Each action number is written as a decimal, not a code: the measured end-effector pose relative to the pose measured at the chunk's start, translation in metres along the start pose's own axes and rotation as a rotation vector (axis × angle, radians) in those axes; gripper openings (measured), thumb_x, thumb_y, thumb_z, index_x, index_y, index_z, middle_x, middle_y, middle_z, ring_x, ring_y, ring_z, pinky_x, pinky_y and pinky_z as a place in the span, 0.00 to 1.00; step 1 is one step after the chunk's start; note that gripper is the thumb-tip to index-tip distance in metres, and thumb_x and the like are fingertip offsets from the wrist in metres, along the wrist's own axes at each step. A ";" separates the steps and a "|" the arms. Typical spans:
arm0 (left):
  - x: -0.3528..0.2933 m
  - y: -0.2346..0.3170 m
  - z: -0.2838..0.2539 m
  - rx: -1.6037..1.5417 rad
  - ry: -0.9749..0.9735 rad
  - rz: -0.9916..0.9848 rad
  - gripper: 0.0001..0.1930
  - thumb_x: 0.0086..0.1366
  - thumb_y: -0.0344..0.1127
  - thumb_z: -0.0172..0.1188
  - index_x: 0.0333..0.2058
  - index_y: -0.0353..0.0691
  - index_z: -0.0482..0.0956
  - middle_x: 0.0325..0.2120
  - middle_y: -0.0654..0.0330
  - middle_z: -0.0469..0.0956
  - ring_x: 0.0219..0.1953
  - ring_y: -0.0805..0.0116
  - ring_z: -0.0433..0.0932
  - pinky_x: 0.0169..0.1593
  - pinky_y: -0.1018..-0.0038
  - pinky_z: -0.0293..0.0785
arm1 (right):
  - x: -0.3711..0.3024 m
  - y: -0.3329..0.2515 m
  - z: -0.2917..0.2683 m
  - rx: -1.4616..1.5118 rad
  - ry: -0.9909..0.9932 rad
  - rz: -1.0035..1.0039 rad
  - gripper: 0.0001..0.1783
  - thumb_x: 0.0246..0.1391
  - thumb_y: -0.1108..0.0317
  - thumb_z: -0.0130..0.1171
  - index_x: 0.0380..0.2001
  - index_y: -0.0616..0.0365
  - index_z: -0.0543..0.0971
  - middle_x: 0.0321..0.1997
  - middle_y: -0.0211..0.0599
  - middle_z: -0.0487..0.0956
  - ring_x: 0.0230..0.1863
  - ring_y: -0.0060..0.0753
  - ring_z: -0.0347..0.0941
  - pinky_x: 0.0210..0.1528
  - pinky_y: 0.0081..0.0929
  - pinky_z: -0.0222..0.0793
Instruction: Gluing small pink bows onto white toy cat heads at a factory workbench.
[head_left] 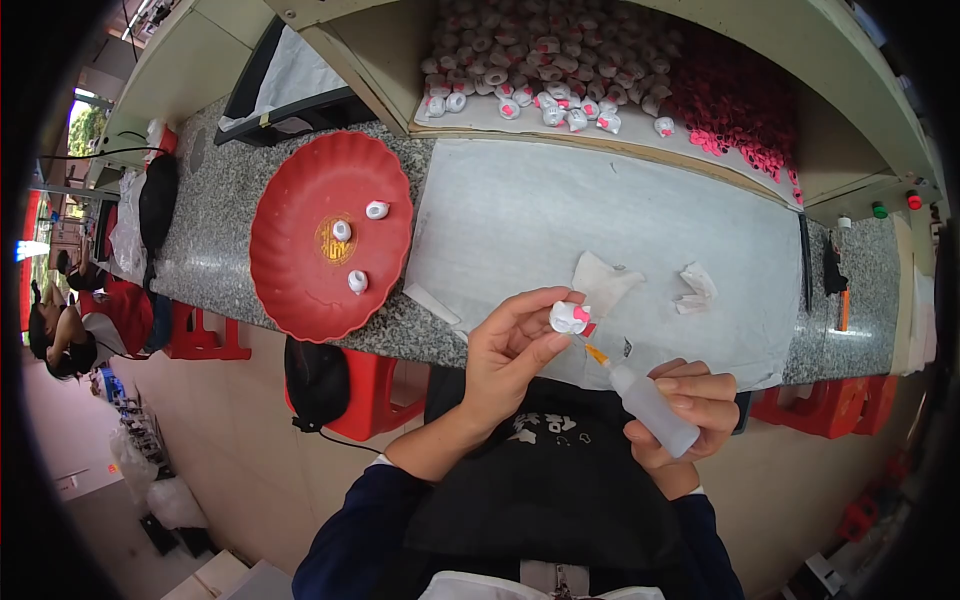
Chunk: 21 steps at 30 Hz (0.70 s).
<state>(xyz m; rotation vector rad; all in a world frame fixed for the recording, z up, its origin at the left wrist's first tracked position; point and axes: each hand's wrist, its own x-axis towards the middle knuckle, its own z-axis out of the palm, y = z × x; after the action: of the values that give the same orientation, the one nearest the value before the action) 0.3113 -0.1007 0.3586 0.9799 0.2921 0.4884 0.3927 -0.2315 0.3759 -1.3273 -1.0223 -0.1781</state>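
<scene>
My left hand (515,345) pinches a small white piece with a pink spot (570,317) over the near edge of the grey mat (560,215). My right hand (690,408) grips a small translucent squeeze bottle (652,408) with an orange nozzle (596,353) that points up toward the white piece, its tip just below it. A red scalloped plate (300,270) to the left holds three similar white pieces (357,281).
A heap of white and pink pieces (540,65) and a pile of small pink parts (735,110) lie in the shelf behind the mat. Scraps of white paper (697,287) rest on the mat. Red stools (355,385) stand under the granite counter (215,230). Another person sits far left.
</scene>
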 end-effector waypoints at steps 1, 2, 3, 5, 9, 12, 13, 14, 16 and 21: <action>0.000 0.000 0.000 0.000 -0.001 -0.001 0.18 0.52 0.23 0.52 0.43 0.32 0.62 0.41 0.50 0.67 0.40 0.69 0.70 0.44 0.77 0.64 | 0.000 0.000 0.000 -0.014 0.006 -0.004 0.21 0.37 0.61 0.62 0.29 0.55 0.62 0.28 0.34 0.64 0.19 0.23 0.62 0.20 0.19 0.65; 0.000 0.000 -0.001 -0.001 0.001 -0.002 0.18 0.51 0.23 0.52 0.43 0.32 0.62 0.41 0.50 0.67 0.40 0.69 0.70 0.44 0.77 0.64 | 0.000 0.000 0.000 -0.027 0.012 -0.007 0.21 0.37 0.61 0.62 0.29 0.55 0.62 0.28 0.35 0.64 0.19 0.23 0.62 0.20 0.19 0.65; 0.000 0.000 0.000 -0.002 0.003 -0.003 0.18 0.51 0.24 0.52 0.43 0.32 0.62 0.41 0.50 0.67 0.40 0.69 0.70 0.44 0.77 0.64 | 0.001 0.000 0.000 -0.029 0.012 -0.007 0.21 0.37 0.61 0.62 0.29 0.55 0.62 0.28 0.35 0.64 0.19 0.23 0.62 0.20 0.19 0.65; 0.000 0.000 0.000 -0.003 -0.002 -0.006 0.19 0.51 0.24 0.52 0.43 0.32 0.62 0.41 0.50 0.67 0.40 0.69 0.70 0.44 0.77 0.64 | 0.002 0.002 0.000 -0.034 0.045 -0.031 0.21 0.37 0.62 0.62 0.30 0.55 0.62 0.29 0.35 0.64 0.19 0.24 0.62 0.19 0.19 0.64; 0.001 0.000 0.000 -0.010 -0.010 -0.016 0.19 0.51 0.23 0.52 0.44 0.31 0.62 0.40 0.50 0.68 0.40 0.69 0.70 0.44 0.77 0.64 | 0.000 0.003 0.002 -0.022 0.061 -0.046 0.21 0.37 0.62 0.62 0.30 0.55 0.62 0.29 0.35 0.64 0.20 0.24 0.62 0.20 0.19 0.65; 0.000 -0.002 -0.001 -0.005 -0.021 -0.020 0.19 0.51 0.23 0.51 0.44 0.31 0.62 0.40 0.50 0.68 0.40 0.69 0.70 0.45 0.76 0.64 | 0.000 0.003 0.002 -0.004 0.048 -0.047 0.21 0.37 0.62 0.62 0.30 0.55 0.62 0.29 0.35 0.64 0.20 0.24 0.62 0.20 0.19 0.65; 0.000 -0.002 -0.001 -0.005 -0.019 -0.019 0.19 0.51 0.23 0.51 0.44 0.31 0.62 0.40 0.50 0.68 0.40 0.69 0.70 0.45 0.76 0.64 | 0.000 0.003 0.002 -0.002 0.041 -0.046 0.21 0.37 0.62 0.62 0.30 0.55 0.62 0.29 0.35 0.64 0.20 0.24 0.62 0.20 0.19 0.65; 0.000 -0.003 -0.001 -0.004 -0.026 -0.020 0.19 0.51 0.22 0.51 0.44 0.31 0.62 0.40 0.50 0.68 0.40 0.69 0.70 0.45 0.76 0.64 | 0.000 0.003 0.002 -0.001 0.034 -0.045 0.21 0.37 0.62 0.62 0.30 0.55 0.62 0.29 0.35 0.64 0.20 0.24 0.62 0.20 0.19 0.65; 0.000 -0.003 -0.002 -0.002 -0.031 -0.021 0.19 0.51 0.22 0.51 0.44 0.31 0.62 0.40 0.50 0.68 0.40 0.69 0.70 0.45 0.76 0.64 | -0.001 0.003 0.002 0.001 0.038 -0.044 0.21 0.37 0.62 0.62 0.30 0.55 0.62 0.29 0.35 0.64 0.20 0.24 0.62 0.20 0.19 0.65; 0.001 -0.006 -0.004 0.071 -0.056 0.057 0.18 0.51 0.20 0.50 0.43 0.32 0.63 0.39 0.52 0.68 0.41 0.69 0.69 0.45 0.76 0.63 | -0.001 0.004 0.003 -0.004 0.053 -0.048 0.21 0.36 0.61 0.62 0.30 0.56 0.62 0.29 0.35 0.64 0.19 0.24 0.62 0.19 0.18 0.65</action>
<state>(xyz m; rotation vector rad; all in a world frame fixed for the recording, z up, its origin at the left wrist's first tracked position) 0.3119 -0.1002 0.3515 1.0713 0.2326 0.5045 0.3929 -0.2288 0.3723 -1.2956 -1.0097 -0.2508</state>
